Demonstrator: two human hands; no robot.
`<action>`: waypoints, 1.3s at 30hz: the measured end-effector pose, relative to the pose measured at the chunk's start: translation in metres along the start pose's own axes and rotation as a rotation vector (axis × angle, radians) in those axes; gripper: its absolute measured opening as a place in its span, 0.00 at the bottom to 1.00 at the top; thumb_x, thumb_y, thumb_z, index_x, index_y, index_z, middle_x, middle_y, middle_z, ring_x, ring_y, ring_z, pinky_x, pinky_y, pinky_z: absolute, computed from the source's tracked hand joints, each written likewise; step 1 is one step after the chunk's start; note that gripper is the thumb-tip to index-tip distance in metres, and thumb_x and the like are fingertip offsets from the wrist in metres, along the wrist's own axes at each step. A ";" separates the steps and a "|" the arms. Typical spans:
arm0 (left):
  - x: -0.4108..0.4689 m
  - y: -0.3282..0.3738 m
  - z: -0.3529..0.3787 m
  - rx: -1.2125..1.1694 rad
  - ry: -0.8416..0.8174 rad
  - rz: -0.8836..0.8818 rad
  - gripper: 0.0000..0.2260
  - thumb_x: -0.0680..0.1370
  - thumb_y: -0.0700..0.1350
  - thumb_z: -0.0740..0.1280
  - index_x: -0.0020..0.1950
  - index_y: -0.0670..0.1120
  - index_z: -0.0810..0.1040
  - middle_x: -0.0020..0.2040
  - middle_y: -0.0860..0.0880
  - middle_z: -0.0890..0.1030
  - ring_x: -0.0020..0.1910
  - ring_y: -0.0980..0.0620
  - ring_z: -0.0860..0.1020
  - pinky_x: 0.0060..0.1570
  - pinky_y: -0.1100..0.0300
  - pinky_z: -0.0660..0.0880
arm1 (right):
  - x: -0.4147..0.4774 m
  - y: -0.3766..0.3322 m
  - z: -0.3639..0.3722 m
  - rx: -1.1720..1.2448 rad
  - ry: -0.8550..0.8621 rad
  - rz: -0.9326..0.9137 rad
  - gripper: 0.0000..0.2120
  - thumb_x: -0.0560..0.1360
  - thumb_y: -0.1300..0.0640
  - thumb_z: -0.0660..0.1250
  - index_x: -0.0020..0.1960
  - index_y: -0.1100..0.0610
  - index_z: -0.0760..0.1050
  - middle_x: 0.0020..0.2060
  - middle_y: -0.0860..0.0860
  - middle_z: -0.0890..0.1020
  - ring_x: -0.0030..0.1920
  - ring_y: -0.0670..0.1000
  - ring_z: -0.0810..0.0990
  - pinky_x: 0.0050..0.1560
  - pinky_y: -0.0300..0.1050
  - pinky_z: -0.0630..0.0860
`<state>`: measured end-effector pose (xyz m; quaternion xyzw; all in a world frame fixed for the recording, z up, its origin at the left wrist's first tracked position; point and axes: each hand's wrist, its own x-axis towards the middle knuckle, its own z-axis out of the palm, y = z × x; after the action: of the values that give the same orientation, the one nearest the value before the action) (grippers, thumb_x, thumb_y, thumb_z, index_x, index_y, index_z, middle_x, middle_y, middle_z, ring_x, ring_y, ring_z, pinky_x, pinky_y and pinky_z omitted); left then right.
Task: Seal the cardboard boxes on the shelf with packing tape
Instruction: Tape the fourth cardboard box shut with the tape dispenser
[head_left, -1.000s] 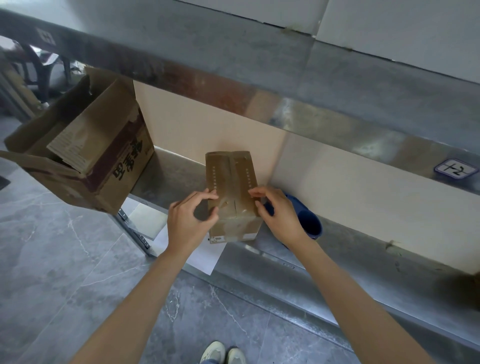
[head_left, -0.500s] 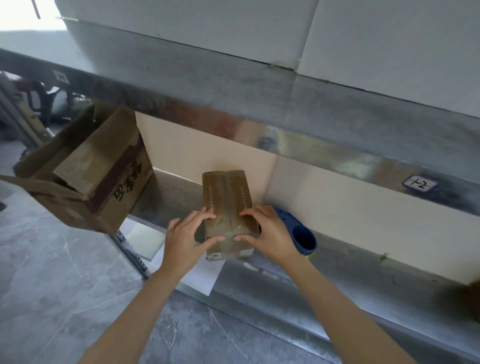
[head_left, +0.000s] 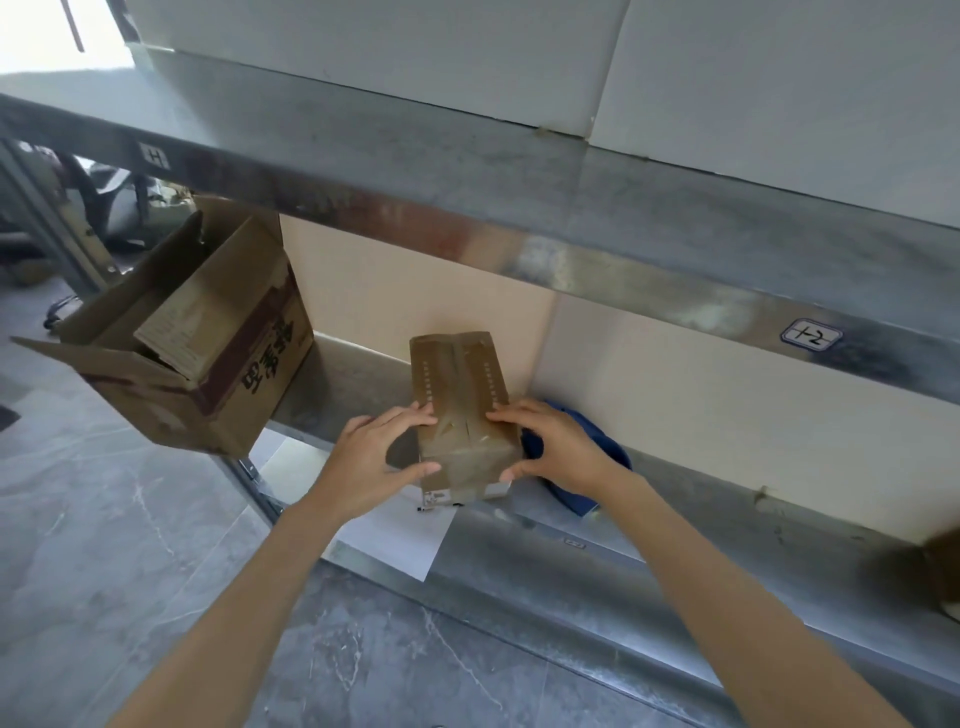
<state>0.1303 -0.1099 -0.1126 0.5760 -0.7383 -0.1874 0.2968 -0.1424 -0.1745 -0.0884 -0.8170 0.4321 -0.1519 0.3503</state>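
Box (head_left: 457, 379) on shelf (head_left: 675, 561): pressed by left hand (head_left: 371, 462) and right hand (head_left: 563, 447), fingers straight, spread. Tape (head_left: 462, 467) is best smoothed firmly over the front edge.

A small box (head_left: 460, 410) is recorded on the lower shelf (head_left: 675, 566), with glossy tape over its top and front. Its near end is pressed by both hands. The left hand (head_left: 371, 457) and right hand (head_left: 558, 447) are each set with fingers flat on the top and thumb against the front face. A blue object (head_left: 618, 462) is noted just behind the right hand, partly hidden. A white sheet (head_left: 395, 535) is laid under the box's near edge. A large box (head_left: 192, 343), flaps open, is seen at the shelf's left end, projecting past it.
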 end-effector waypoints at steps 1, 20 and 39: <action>0.001 0.000 -0.001 0.029 0.004 0.024 0.26 0.72 0.63 0.70 0.67 0.57 0.74 0.71 0.61 0.72 0.72 0.62 0.67 0.68 0.58 0.56 | 0.001 0.000 -0.001 -0.002 -0.005 -0.001 0.36 0.64 0.52 0.80 0.70 0.46 0.72 0.68 0.44 0.72 0.69 0.45 0.68 0.72 0.44 0.64; -0.006 0.000 0.019 0.017 0.153 0.029 0.22 0.73 0.61 0.68 0.64 0.53 0.76 0.67 0.59 0.75 0.68 0.63 0.69 0.64 0.56 0.62 | 0.003 -0.012 0.014 -0.006 0.188 -0.002 0.25 0.68 0.53 0.78 0.64 0.54 0.78 0.62 0.48 0.76 0.63 0.47 0.72 0.67 0.46 0.69; 0.020 -0.001 -0.009 -0.013 -0.028 -0.001 0.29 0.73 0.44 0.75 0.72 0.53 0.70 0.73 0.56 0.70 0.75 0.56 0.63 0.74 0.42 0.61 | 0.002 -0.004 0.018 -0.025 0.196 0.015 0.27 0.69 0.47 0.76 0.66 0.48 0.76 0.70 0.43 0.70 0.67 0.43 0.69 0.67 0.39 0.68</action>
<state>0.1337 -0.1293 -0.1020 0.5717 -0.7410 -0.2003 0.2900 -0.1295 -0.1666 -0.0984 -0.7993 0.4723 -0.2233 0.2971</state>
